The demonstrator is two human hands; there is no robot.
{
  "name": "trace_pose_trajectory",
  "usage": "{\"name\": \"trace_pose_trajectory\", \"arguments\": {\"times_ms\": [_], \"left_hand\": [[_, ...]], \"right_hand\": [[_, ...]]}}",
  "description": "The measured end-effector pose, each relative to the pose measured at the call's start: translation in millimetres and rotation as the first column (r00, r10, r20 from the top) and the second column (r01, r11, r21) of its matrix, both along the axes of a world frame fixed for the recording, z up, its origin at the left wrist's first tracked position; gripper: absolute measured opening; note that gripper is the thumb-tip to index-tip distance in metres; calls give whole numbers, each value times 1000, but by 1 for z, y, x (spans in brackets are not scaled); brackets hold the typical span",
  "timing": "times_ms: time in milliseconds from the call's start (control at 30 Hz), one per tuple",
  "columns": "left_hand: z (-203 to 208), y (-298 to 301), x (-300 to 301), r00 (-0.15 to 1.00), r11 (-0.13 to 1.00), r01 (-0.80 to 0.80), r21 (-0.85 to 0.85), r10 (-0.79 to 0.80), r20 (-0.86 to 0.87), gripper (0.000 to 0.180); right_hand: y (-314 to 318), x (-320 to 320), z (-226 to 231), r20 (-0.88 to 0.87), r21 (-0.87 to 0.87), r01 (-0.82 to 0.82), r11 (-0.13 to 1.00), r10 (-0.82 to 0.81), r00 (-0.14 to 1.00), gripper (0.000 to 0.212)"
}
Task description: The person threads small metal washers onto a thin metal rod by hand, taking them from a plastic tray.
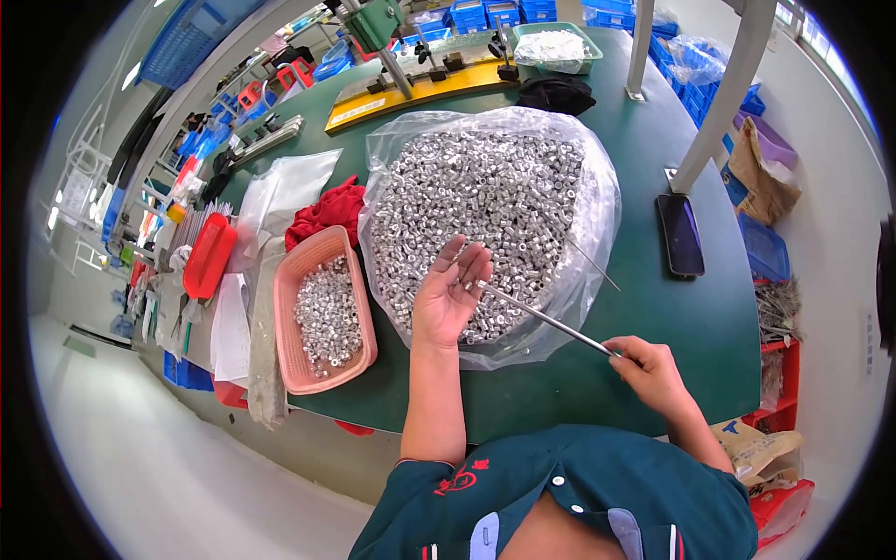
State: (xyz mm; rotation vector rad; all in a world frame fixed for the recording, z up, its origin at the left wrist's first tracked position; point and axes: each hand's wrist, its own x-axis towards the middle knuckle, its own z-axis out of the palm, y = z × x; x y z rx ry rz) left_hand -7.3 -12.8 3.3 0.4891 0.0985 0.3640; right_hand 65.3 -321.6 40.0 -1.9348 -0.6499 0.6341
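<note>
metal rod (551, 320) slants over the near right edge of the heap, its right end pinched between the thumb and fingers of the right hand (648, 371). left hand (454, 287) is palm up over the near side of the heap, fingers loosely spread and a bit curled, the rod's left end right by its fingertips. cannot tell if a small piece sits on the rod end or in the palm. small silver metal pieces (476, 196) fill a clear plastic bag (603, 201), open, middle of the green table (695, 345). second thin rod (595, 265) lies at the bag's right side. left of the bag: pink basket (283, 322) with more small pieces, red cloth (327, 214) just beyond it. right: dark phone (680, 235). far side: yellow plate (448, 88) with clamps, black cloth (556, 95) near its right end.
</note>
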Motion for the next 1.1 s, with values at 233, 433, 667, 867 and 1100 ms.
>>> {"name": "trace_pose_trajectory", "arguments": {"times_ms": [233,433,667,867,1100], "left_hand": [[4,-2,0,998,1000,17,17,-16,-63,35],[6,-11,3,984,940,5,341,56,-170,34],[13,-27,8,975,851,-20,525,132,-178,36],[8,-13,7,993,926,-77,369,107,-59,34],[3,-6,4,984,992,-49,-116,68,163,34]], "right_hand": [[2,2,8,87,-78,-63,995,70,994,22],[4,-1,18,262,-102,-75,992,99,960,19],[2,-6,23,389,-118,-60,991,102,916,17],[4,-6,10,144,-105,-68,992,83,986,20],[6,-14,-22,-368,20,-32,999,37,929,22]]}}
